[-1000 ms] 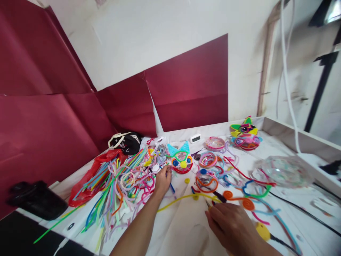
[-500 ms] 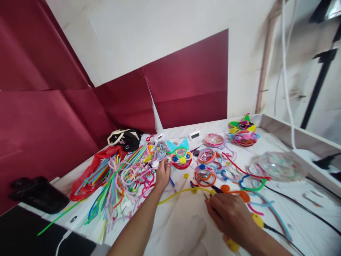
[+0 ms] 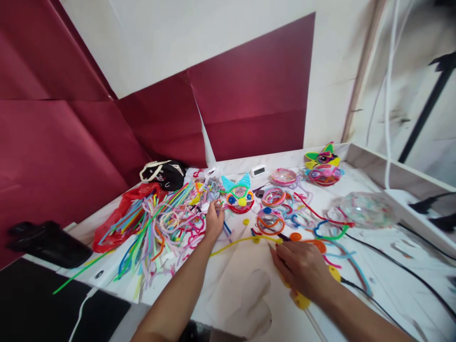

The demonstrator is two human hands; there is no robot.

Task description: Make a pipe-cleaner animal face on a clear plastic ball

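Note:
My right hand (image 3: 302, 266) is closed round a yellow hot glue gun (image 3: 301, 300), its thin nozzle pointing forward and left. A clear glue stick (image 3: 315, 324) sticks out behind. Just ahead of the nozzle lies a long yellow pipe cleaner (image 3: 235, 242). My left hand (image 3: 214, 219) is at the edge of the pipe cleaner pile, with bent fingers drawn together; whatever is between them is too small to make out. Right beside those fingers stands an animal face (image 3: 242, 202) with blue ears, blue eyes and a yellow nose.
Loose pipe cleaners (image 3: 167, 228) and a red plastic bag (image 3: 124, 218) cover the left side. A black bottle (image 3: 50, 243) stands at the left edge. Clear bowls (image 3: 368, 209), pipe cleaner rings (image 3: 270, 224) and a second animal face (image 3: 324, 173) sit rightward. A black cable (image 3: 395, 268) crosses the table.
The camera view has tilted, so the table's things sit slightly higher. My left fingers have shifted slightly beside the animal face. The right hand keeps its hold on the glue gun.

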